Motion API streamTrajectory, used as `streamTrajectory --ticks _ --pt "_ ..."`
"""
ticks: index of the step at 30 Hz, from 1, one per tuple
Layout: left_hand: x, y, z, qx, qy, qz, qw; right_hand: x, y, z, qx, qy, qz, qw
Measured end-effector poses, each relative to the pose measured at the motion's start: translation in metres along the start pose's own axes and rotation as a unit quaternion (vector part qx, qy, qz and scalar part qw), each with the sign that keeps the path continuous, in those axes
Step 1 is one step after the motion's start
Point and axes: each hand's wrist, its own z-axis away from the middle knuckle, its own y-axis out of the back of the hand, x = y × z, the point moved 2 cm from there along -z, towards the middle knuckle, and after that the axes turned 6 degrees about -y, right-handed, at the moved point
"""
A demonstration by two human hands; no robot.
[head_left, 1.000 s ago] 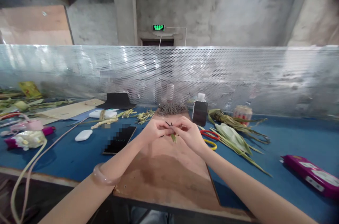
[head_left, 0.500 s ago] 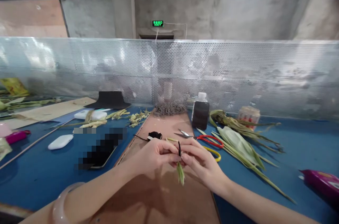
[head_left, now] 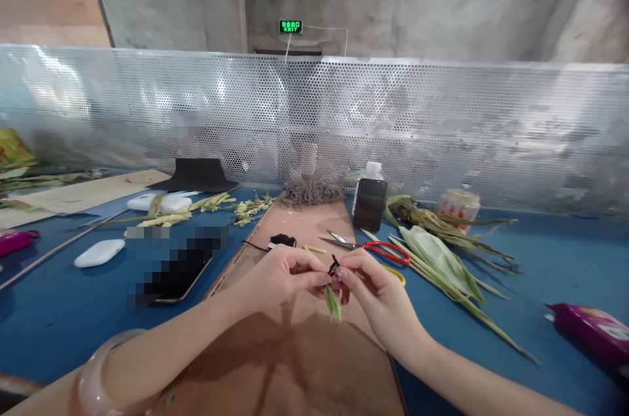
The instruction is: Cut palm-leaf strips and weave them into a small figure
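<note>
A person's two bare hands meet over a brown board (head_left: 304, 350) that lies on a blue bench (head_left: 565, 272). The left hand (head_left: 282, 275) and the right hand (head_left: 376, 291) are drawn together, fingertips almost touching, both pinching a small green leaf piece (head_left: 333, 301) with a thin black thread (head_left: 335, 266) wound at its top. The leaf piece hangs down between the two hands, just above the board. A pale bangle (head_left: 95, 380) sits on the left wrist. On the board beyond the hands lie a small spool of black thread (head_left: 282, 240) and red-handled scissors (head_left: 381, 249), the scissors partly over the bench edge. A yellow ring (head_left: 396, 274) shows just beside the right hand. At the far end of the board rests a heap of dark cords (head_left: 312, 193), and beside it stands a dark bottle (head_left: 369, 201) with a white cap. To the right, long green leaves (head_left: 442, 259) spread across the bench, with a purple packet (head_left: 597, 334) at the far right. To the left lie a dark phone (head_left: 179, 268), a white case (head_left: 99, 252) and scattered leaf scraps (head_left: 250, 208). A perforated metal screen (head_left: 442, 128) runs behind the bench.
</note>
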Motion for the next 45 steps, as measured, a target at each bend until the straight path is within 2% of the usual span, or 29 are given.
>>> streamTrajectory --ticks 4,6,9,12,16,22,27,34,40,45 --pt "-0.004 0.003 0.0 0.031 0.005 -0.018 0.999 0.001 -0.001 0.001 0.012 -0.032 0.007 0.999" --pt "-0.004 0.004 -0.001 0.036 0.007 -0.02 0.999 0.001 0.0 0.002 0.027 -0.025 0.029 0.999" --pt "-0.004 0.004 -0.002 0.032 0.015 -0.017 0.999 -0.001 0.003 0.003 0.044 0.063 0.115 0.99" --pt "-0.006 0.002 -0.003 0.019 0.02 -0.032 0.999 -0.006 0.006 0.004 0.034 0.178 0.214 0.96" --pt "-0.011 -0.001 -0.002 -0.007 0.018 -0.076 0.997 -0.008 0.007 0.002 -0.009 0.246 0.284 0.927" --pt "-0.009 -0.002 0.001 -0.014 0.03 -0.157 0.987 0.003 0.007 -0.004 -0.024 0.21 0.287 0.934" --pt "-0.008 -0.003 0.002 -0.028 0.035 -0.173 0.984 0.005 0.007 -0.004 -0.025 0.224 0.305 0.925" --pt "-0.012 -0.005 0.002 -0.037 0.021 -0.194 0.98 0.003 0.005 -0.005 -0.045 0.199 0.311 0.928" --pt "-0.017 -0.003 0.001 -0.017 0.051 -0.155 0.986 0.005 0.008 -0.009 -0.027 0.136 0.261 0.955" --pt "-0.015 -0.001 -0.001 -0.004 0.06 -0.138 0.989 0.005 0.008 -0.009 -0.039 0.132 0.261 0.955"
